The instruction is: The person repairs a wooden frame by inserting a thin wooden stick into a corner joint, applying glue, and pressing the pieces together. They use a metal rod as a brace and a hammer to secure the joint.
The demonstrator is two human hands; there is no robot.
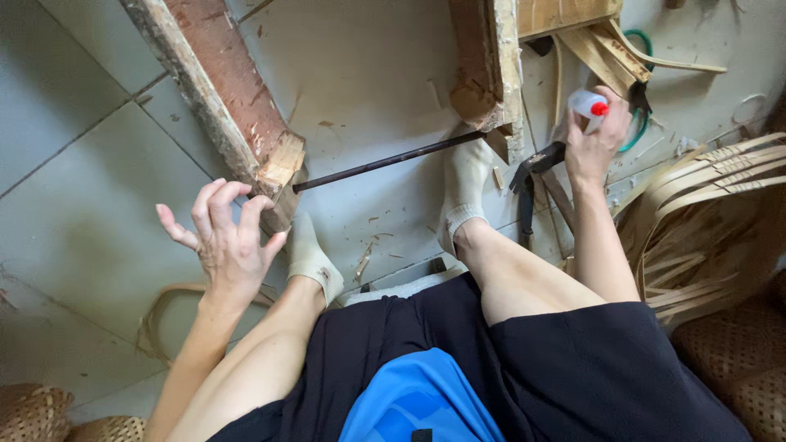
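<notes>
A seated person in socks is working over a tiled floor (pixel 98 188), feet resting near two rough wooden beams (pixel 221 90) joined by a thin dark rod (pixel 385 160). To the right, a heap of thin, springy-looking cane strips (pixel 704 205) is lying beside the right leg. The left hand (pixel 225 241) is hovering spread wide, fingers apart, holding nothing. The right hand (pixel 598 139) is closing around a small white bottle (pixel 586 105) with a red nozzle, held above black pliers (pixel 528 176) on the floor. The bottle is probably light, smooth plastic that gives under a squeeze, best gripped round its body, nozzle left free.
</notes>
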